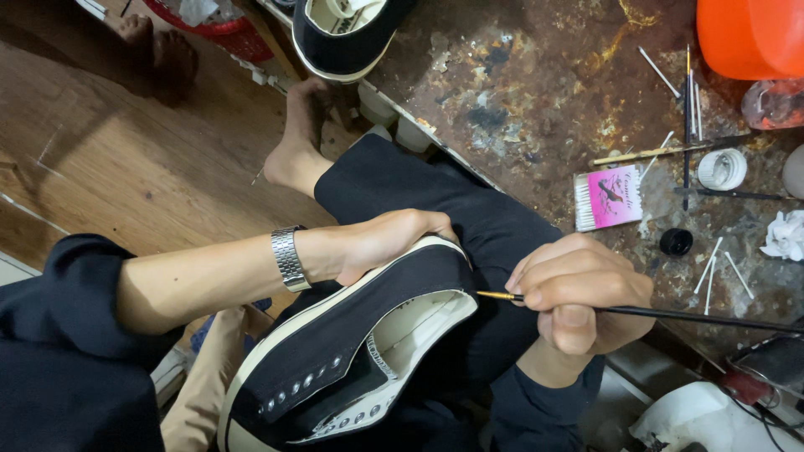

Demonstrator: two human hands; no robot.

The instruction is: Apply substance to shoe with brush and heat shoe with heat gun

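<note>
Gripping the heel of a black canvas sneaker with a cream rubber sole [352, 351], the left hand [389, 238] steadies it on the lap. The right hand [578, 297] pinches a thin black-handled paintbrush [670, 315], its tip touching the shoe's collar, beside a stained worktable [536, 92].

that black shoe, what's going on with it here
A person seated at a paint-stained table holds a black canvas shoe on their lap. The left hand grips its heel end, while the right hand holds a thin paintbrush with its tip at the shoe's collar edge. A second shoe, cotton swabs and a small pink packet sit on the table.
</note>
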